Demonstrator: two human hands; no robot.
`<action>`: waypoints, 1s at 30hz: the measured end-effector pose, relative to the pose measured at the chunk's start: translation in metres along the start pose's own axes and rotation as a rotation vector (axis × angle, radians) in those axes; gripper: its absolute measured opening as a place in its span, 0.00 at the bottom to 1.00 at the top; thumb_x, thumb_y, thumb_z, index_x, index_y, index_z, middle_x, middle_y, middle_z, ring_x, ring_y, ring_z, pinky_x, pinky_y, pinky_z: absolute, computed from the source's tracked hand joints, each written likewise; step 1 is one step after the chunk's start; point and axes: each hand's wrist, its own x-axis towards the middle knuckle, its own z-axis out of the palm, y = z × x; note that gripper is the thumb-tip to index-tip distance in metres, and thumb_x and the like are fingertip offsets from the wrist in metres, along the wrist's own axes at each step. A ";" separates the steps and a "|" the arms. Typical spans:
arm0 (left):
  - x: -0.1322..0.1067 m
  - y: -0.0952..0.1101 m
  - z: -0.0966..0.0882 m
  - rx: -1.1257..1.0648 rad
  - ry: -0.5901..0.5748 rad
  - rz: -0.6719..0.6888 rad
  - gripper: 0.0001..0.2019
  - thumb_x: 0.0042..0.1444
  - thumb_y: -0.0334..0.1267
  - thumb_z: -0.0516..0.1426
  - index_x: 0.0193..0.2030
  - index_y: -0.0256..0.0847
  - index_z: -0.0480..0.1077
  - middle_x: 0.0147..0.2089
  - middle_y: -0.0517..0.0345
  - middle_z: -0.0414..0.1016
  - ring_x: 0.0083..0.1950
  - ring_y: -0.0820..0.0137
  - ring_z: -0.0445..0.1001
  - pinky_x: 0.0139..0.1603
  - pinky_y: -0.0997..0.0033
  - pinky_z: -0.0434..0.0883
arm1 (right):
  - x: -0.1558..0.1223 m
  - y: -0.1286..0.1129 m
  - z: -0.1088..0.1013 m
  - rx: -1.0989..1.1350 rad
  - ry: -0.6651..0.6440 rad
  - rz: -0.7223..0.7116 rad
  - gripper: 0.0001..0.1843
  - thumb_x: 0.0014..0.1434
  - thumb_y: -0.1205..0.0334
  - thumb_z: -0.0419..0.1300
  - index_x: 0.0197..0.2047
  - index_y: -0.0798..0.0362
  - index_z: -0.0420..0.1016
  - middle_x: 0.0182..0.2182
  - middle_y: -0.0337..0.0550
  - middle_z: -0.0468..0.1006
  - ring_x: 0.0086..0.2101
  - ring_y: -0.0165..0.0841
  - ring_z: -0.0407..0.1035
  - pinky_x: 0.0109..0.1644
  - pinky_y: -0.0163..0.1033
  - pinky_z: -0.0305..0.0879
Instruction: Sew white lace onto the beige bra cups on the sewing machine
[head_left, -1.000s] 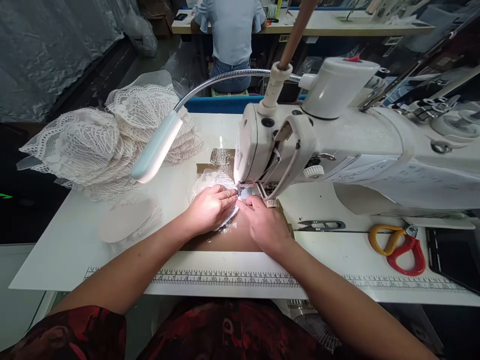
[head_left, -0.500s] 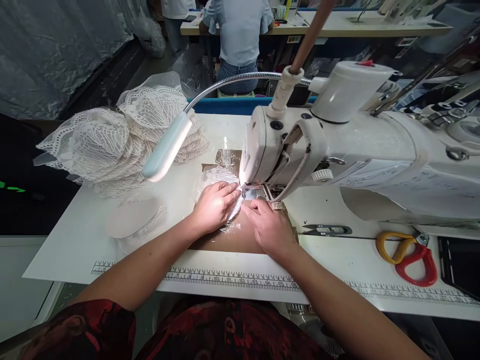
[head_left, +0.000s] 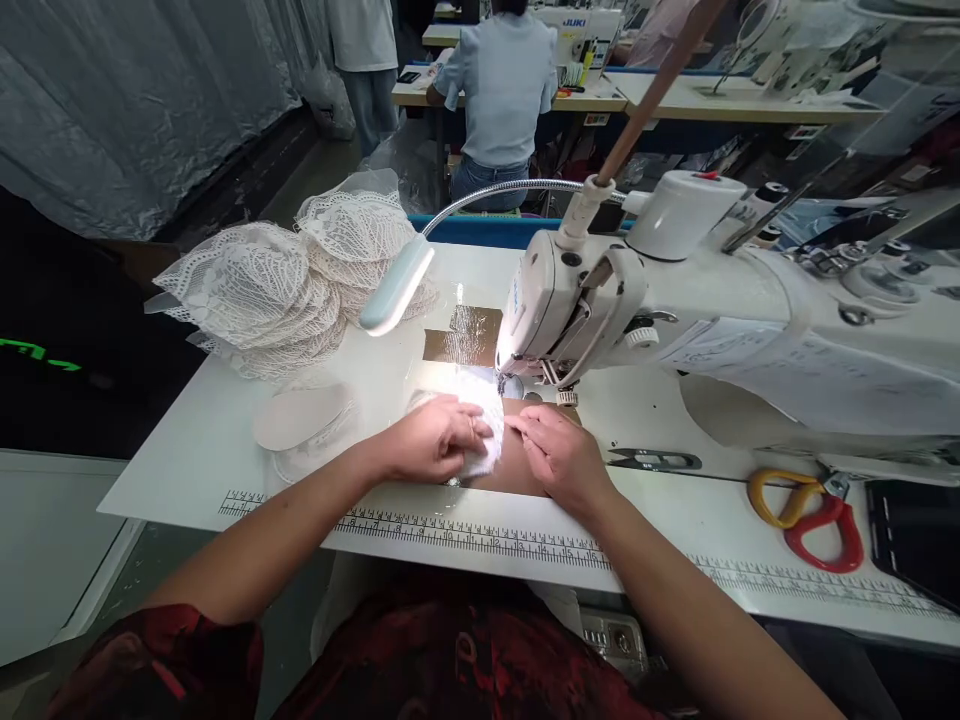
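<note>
My left hand (head_left: 437, 440) lies over a white lace piece (head_left: 489, 440), its fingers curled and pressed onto the fabric. The piece is brightly lit in front of the needle area of a white sewing machine (head_left: 529, 300). Just beyond its right edge, my right hand (head_left: 564, 455) rests with the index finger stretched toward the lace; whether the fingertip touches it I cannot tell. Both hands are over a brown sheet (head_left: 517, 470) fixed on the white table, with brown tape (head_left: 465, 335) behind. My left fingers hide part of the lace.
Stacked lace cups (head_left: 255, 290) stand at the left, with a beige oval pad (head_left: 296, 418) before them. A lamp (head_left: 397, 285) arches overhead. Thread snips (head_left: 654, 459) and red-yellow scissors (head_left: 814, 510) lie right. A printed ruler (head_left: 465, 535) runs along the front edge. Another person (head_left: 499, 95) sits ahead.
The lace piece has come from under the needle area toward me, with my left hand on it. My right hand has shifted slightly away from the machine. The camera view has also shifted.
</note>
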 end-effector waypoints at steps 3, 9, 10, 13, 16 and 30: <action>-0.010 0.016 -0.001 -0.129 0.059 0.126 0.18 0.51 0.25 0.52 0.46 0.42 0.75 0.51 0.54 0.77 0.58 0.65 0.71 0.59 0.59 0.69 | -0.002 0.003 -0.001 0.069 0.027 0.015 0.19 0.56 0.72 0.50 0.46 0.51 0.77 0.40 0.44 0.78 0.40 0.34 0.70 0.41 0.38 0.67; -0.001 0.010 0.004 0.143 0.265 -0.089 0.14 0.61 0.35 0.50 0.49 0.37 0.73 0.52 0.46 0.75 0.55 0.62 0.73 0.56 0.56 0.72 | 0.003 0.001 0.000 0.093 0.067 0.033 0.18 0.58 0.70 0.48 0.45 0.51 0.76 0.42 0.44 0.78 0.42 0.36 0.70 0.44 0.39 0.66; 0.004 0.006 0.007 0.182 0.223 -0.080 0.14 0.62 0.35 0.50 0.49 0.36 0.73 0.52 0.46 0.75 0.55 0.61 0.73 0.56 0.55 0.72 | 0.004 0.000 0.000 0.064 0.047 0.025 0.19 0.59 0.69 0.48 0.48 0.52 0.75 0.44 0.45 0.78 0.43 0.36 0.70 0.45 0.40 0.65; 0.015 0.001 0.013 0.244 0.129 -0.001 0.15 0.62 0.34 0.49 0.50 0.32 0.72 0.54 0.43 0.74 0.56 0.61 0.71 0.58 0.57 0.70 | 0.009 -0.005 -0.001 -0.118 -0.104 0.014 0.21 0.61 0.69 0.47 0.53 0.52 0.72 0.43 0.47 0.76 0.41 0.37 0.67 0.43 0.40 0.61; 0.019 0.002 0.015 0.312 0.120 -0.039 0.17 0.62 0.33 0.50 0.54 0.31 0.70 0.55 0.42 0.73 0.56 0.60 0.70 0.56 0.57 0.71 | 0.012 -0.008 -0.002 -0.293 -0.207 0.042 0.19 0.61 0.68 0.48 0.51 0.50 0.74 0.36 0.45 0.73 0.35 0.37 0.63 0.38 0.40 0.55; 0.029 -0.001 0.010 0.419 0.038 -0.112 0.20 0.61 0.34 0.50 0.57 0.27 0.68 0.61 0.42 0.68 0.57 0.58 0.67 0.59 0.58 0.68 | 0.010 -0.012 0.000 -0.391 -0.197 0.111 0.17 0.60 0.70 0.49 0.47 0.52 0.75 0.34 0.46 0.73 0.34 0.36 0.60 0.37 0.41 0.48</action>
